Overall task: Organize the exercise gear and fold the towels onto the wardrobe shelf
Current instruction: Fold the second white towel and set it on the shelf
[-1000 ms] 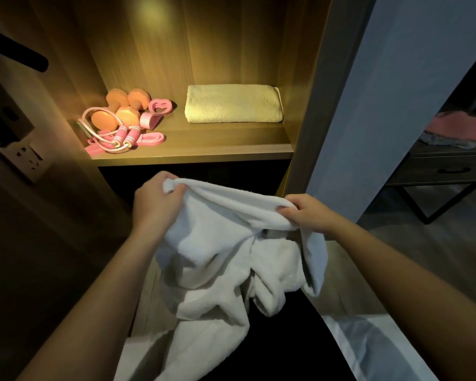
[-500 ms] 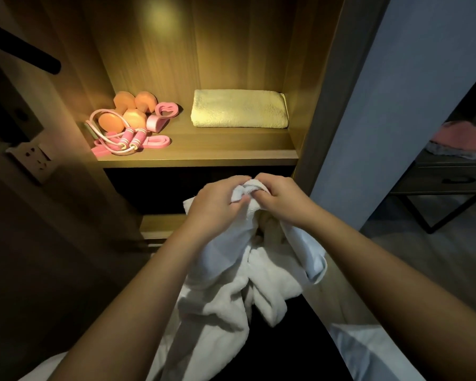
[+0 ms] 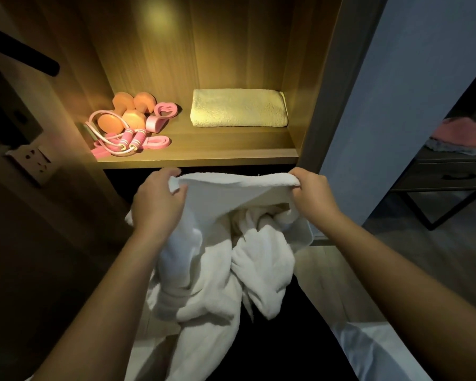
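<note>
The wardrobe [image 3: 204,50] is standing open, with a warm lamp lighting its upper compartment. A white towel [image 3: 209,270] is hanging in front of it, below the wardrobe shelf [image 3: 204,158]; its top edge is being stretched level between both hands, while the rest is drooping in bunched, unfolded folds. A folded yellow towel [image 3: 239,108] is lying flat on the right half of the shelf, against the right wall. The left hand [image 3: 160,204] is gripping the towel's left corner, fingers curled over the edge and thumb pinching beneath. The right hand [image 3: 313,199] is pinching the opposite corner in the same manner, fingers closed on the cloth. The two hands are being held well apart, just below the shelf's front edge. The exercise gear is sitting grouped on the left half of the shelf: orange dumbbells [image 3: 134,118] at the back, a pink band [image 3: 154,141] lying flat in front, a pink jump rope [image 3: 131,137] coiling over both, and a heart-shaped pink ring [image 3: 164,110] resting just right of the dumbbells.
</note>
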